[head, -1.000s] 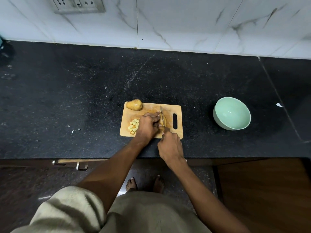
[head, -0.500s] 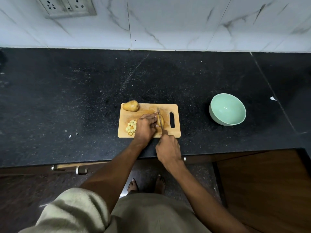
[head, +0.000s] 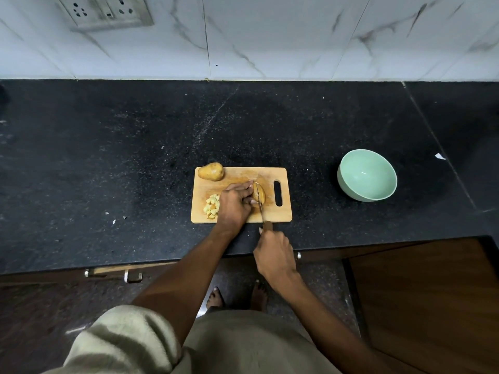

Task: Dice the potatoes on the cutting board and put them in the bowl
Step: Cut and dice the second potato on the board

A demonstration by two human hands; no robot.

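A wooden cutting board [head: 283,214] lies on the black counter. My left hand [head: 235,203] presses down on a potato piece [head: 262,197] at the board's middle. The knife [head: 259,203] stands with its blade in that piece, and my right hand [head: 274,255] grips its brown handle just off the board's near edge. A whole potato [head: 211,171] rests on the board's far left corner. A small pile of diced potato [head: 212,206] sits left of my left hand. The mint-green bowl [head: 366,178] stands to the right, tilted, with nothing visible inside.
The black stone counter [head: 108,157] runs to a white marble wall with a socket panel [head: 106,12]. A white scrap [head: 439,156] lies right of the bowl. Small crumbs [head: 113,221] dot the counter at left. Drawer handles [head: 132,278] sit below the counter edge.
The head camera has tilted up a little, so the board sits lower in view. The knife has drawn back toward me through the potato piece; my right hand now sits off the board's edge.
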